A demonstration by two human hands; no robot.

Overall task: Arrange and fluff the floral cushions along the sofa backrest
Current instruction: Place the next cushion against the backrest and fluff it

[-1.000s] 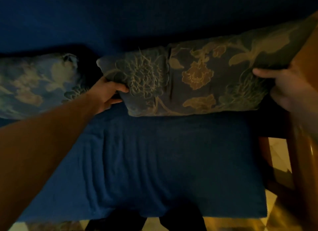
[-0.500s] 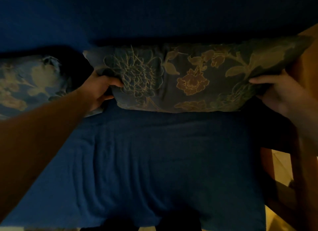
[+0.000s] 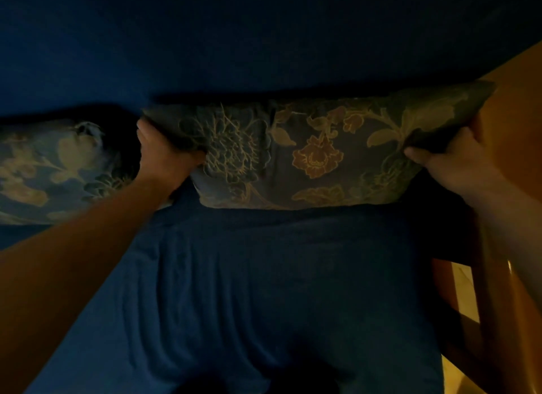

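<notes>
A long dark floral cushion [image 3: 311, 156] with gold and orange flowers lies across the back of the blue sofa seat [image 3: 264, 291], against the blue backrest [image 3: 234, 41]. My left hand [image 3: 164, 156] grips its left end, thumb on the front face. My right hand [image 3: 445, 165] pinches its right end near the upper corner. A second, paler floral cushion [image 3: 52, 170] leans at the far left, behind my left forearm. The light is dim.
A wooden armrest [image 3: 516, 106] rises at the sofa's right end, close to my right hand. Light floor tile [image 3: 463, 279] shows beside the wooden frame at the lower right. The seat cover is wrinkled in front.
Both hands have pushed the long cushion back and up toward the backrest. Its right end, earlier raised, now sits lower and more level. My left hand has shifted higher on the left end.
</notes>
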